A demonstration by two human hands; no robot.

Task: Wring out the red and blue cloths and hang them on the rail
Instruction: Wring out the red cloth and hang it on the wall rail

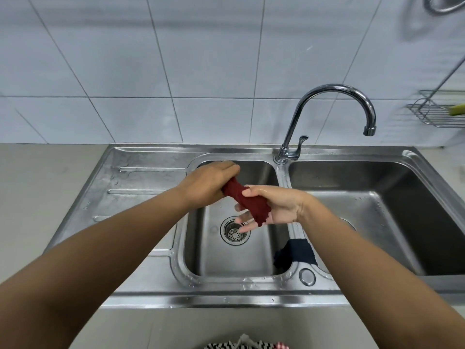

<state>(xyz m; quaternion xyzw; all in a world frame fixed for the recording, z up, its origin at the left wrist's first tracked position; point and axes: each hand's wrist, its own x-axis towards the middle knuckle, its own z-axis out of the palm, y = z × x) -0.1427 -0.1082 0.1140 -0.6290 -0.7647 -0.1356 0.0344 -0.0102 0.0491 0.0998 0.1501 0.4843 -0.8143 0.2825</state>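
Observation:
The red cloth (247, 201) is bunched into a thick roll above the left basin of the steel sink (151, 270). My left hand (210, 183) is closed around its far end. My right hand (276, 206) has the near end lying across its palm, thumb pressed on top and fingers partly spread. The dark blue cloth (295, 253) hangs over the divider between the two basins, partly behind my right forearm. No rail is in sight.
A curved chrome tap (337, 91) rises at the back between the basins, spout over the right basin (392, 212). The drain strainer (234, 230) lies below my hands. A wire rack (435, 112) hangs on the tiled wall at right. Ribbed drainboard at left.

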